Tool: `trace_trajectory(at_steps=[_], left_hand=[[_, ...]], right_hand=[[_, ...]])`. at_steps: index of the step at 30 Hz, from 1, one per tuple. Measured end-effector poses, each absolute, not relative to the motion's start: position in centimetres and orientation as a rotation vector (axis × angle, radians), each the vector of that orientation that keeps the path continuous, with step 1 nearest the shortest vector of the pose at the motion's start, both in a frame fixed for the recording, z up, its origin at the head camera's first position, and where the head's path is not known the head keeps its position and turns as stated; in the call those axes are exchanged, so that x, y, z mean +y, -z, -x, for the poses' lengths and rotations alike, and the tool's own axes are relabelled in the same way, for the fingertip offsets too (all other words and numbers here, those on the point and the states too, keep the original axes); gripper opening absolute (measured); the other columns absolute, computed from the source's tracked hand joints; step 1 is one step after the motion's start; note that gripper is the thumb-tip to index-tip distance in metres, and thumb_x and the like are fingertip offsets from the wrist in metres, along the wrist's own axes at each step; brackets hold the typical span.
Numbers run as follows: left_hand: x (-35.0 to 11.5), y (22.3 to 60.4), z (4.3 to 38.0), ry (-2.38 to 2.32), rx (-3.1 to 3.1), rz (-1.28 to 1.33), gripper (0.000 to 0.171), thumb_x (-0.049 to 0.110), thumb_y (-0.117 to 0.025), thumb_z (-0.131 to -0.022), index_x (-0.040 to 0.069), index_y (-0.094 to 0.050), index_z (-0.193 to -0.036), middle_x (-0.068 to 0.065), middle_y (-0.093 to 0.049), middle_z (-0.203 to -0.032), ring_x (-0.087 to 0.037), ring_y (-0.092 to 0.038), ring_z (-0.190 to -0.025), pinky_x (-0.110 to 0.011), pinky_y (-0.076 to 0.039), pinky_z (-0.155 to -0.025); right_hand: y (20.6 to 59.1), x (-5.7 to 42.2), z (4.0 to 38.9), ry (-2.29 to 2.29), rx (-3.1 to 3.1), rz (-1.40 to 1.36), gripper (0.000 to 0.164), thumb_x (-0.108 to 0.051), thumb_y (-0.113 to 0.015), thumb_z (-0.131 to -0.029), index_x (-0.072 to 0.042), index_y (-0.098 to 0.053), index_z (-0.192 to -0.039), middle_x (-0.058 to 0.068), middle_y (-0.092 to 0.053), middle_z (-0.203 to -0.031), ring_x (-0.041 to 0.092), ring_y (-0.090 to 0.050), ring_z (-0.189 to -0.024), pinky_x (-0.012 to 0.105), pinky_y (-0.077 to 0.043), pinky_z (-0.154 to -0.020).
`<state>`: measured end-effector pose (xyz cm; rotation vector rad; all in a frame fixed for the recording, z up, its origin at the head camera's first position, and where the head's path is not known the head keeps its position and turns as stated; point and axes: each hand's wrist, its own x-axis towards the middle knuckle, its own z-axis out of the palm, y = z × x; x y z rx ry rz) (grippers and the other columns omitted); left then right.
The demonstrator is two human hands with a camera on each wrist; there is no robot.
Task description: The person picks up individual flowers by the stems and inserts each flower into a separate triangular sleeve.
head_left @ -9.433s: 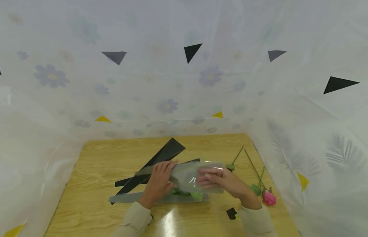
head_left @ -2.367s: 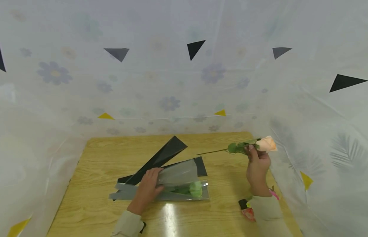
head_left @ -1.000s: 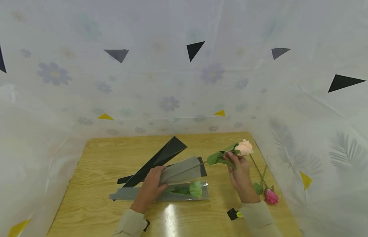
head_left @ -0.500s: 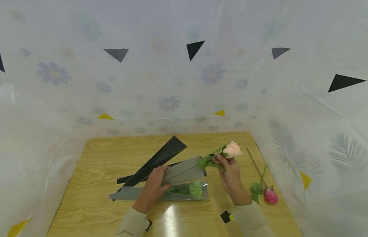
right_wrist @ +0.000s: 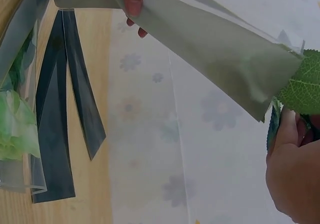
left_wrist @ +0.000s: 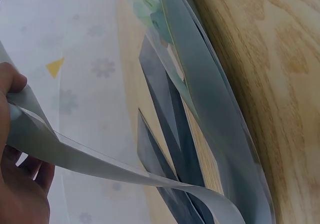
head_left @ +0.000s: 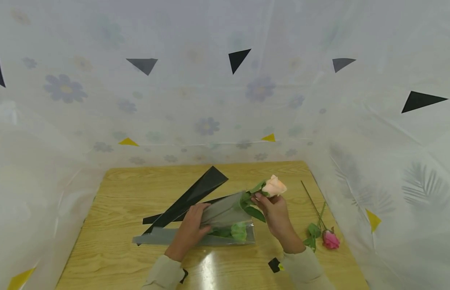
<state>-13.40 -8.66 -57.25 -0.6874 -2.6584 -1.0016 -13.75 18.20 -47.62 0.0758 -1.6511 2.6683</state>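
My left hand (head_left: 190, 227) grips a grey translucent flower sleeve (head_left: 222, 210) near its narrow end, thumb on one face, as the right wrist view also shows. The sleeve is raised off the table with its wide mouth to the right. Between thumb and fingers my right hand (head_left: 276, 216) pinches a peach rose (head_left: 274, 186) just below the bloom. Its stem runs into the sleeve, and green leaves (right_wrist: 305, 86) sit at the mouth, partly outside. Below lies a pale green flower (head_left: 239, 232) inside another clear-and-grey sleeve (left_wrist: 215, 103).
Black sleeves (head_left: 195, 192) lie crossed behind the left hand. A pink rose (head_left: 331, 240) and another green stem with leaves (head_left: 313, 230) rest at the table's right edge. A small black item with yellow (head_left: 273, 265) is near the right sleeve. Patterned sheeting surrounds the table (head_left: 112, 257).
Earlier my right hand's fingers were at the sleeve's mouth, then it held the peach rose at far right. The rose has since moved left, its stem sliding into the sleeve up to the leaves.
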Motion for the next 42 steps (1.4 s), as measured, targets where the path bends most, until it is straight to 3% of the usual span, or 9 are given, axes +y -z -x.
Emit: trace_trajectory(at_steps=[14, 23, 31, 37, 42], left_hand=[[-8.2, 56.5, 13.2, 1.025, -2.637, 0.724, 0.068, 0.016, -0.078, -0.074, 0.016, -0.043, -0.132, 0.000, -0.048, -0.125, -0.017, -0.046, -0.109, -0.040, -0.041, -0.088], [-7.8, 56.2, 13.1, 1.062, -2.629, 0.723, 0.065, 0.017, -0.074, -0.078, 0.021, -0.042, -0.133, 0.005, -0.047, -0.126, -0.013, -0.044, -0.110, -0.039, -0.042, -0.087], [-7.7, 55.9, 12.9, 1.073, -2.598, 0.714, 0.064, 0.017, -0.076, -0.077, 0.023, -0.044, -0.132, 0.006, -0.048, -0.125, -0.012, -0.045, -0.110, -0.038, -0.042, -0.087], [-7.8, 55.8, 12.9, 1.124, -2.537, 0.715, 0.060, 0.016, -0.073, -0.078, 0.023, -0.045, -0.130, 0.007, -0.049, -0.124, -0.013, -0.046, -0.109, -0.039, -0.042, -0.084], [-8.0, 56.0, 13.0, 1.133, -2.526, 0.711, 0.056, 0.017, -0.071, -0.080, 0.022, -0.046, -0.130, 0.007, -0.049, -0.124, -0.013, -0.046, -0.106, -0.038, -0.042, -0.084]], right_hand=[[47.1, 17.8, 13.2, -2.607, -1.783, -0.065, 0.035, -0.003, -0.063, -0.087, 0.005, -0.045, -0.116, 0.010, -0.060, -0.101, 0.020, -0.064, -0.092, 0.034, -0.048, -0.085], [46.6, 18.1, 13.2, -2.554, -1.900, -0.158, 0.045, -0.005, -0.063, -0.087, 0.008, -0.041, -0.125, 0.015, -0.057, -0.109, 0.023, -0.063, -0.098, 0.035, -0.048, -0.085], [46.2, 18.4, 13.0, -2.479, -2.021, -0.175, 0.046, -0.010, -0.067, -0.085, 0.009, -0.047, -0.121, 0.019, -0.058, -0.110, 0.025, -0.064, -0.094, 0.039, -0.048, -0.084], [45.3, 19.4, 12.8, -2.063, -2.314, -0.186, 0.044, -0.023, -0.069, -0.084, -0.002, -0.054, -0.119, 0.014, -0.058, -0.113, 0.018, -0.062, -0.098, 0.033, -0.051, -0.079], [44.4, 19.8, 12.5, -1.878, -2.371, -0.267, 0.059, -0.023, -0.067, -0.086, -0.011, -0.042, -0.138, 0.009, -0.049, -0.128, 0.019, -0.059, -0.099, 0.027, -0.051, -0.076]])
